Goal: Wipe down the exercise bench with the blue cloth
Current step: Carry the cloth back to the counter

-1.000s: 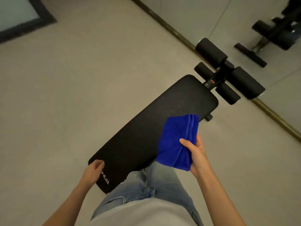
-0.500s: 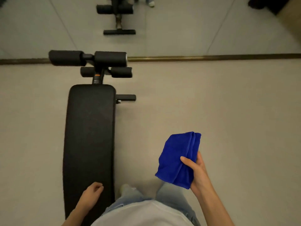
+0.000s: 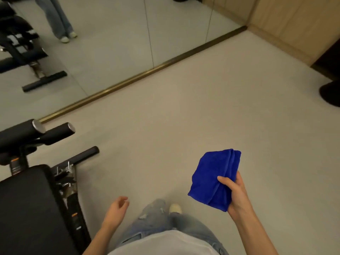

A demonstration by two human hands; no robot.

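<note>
- Black padded bench (image 3: 27, 208) fills the lower left corner, its foam rollers (image 3: 22, 133) at the far end
- left hand (image 3: 116, 211) hangs over the floor (image 3: 165, 126) just right of the bench, fingers loosely curled, holding nothing
- blue cloth (image 3: 211, 177), folded, is held in the air well right of the bench
- right hand (image 3: 237, 196) grips the cloth's lower right part, thumb across its face

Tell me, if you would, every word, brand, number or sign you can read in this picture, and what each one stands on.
None can be read.
Orange sticker on the exercise bench frame: too small and blurred to read.
Pale sticker just below it: also blurred.
Blue cloth in the right hand: no label shows.
</note>
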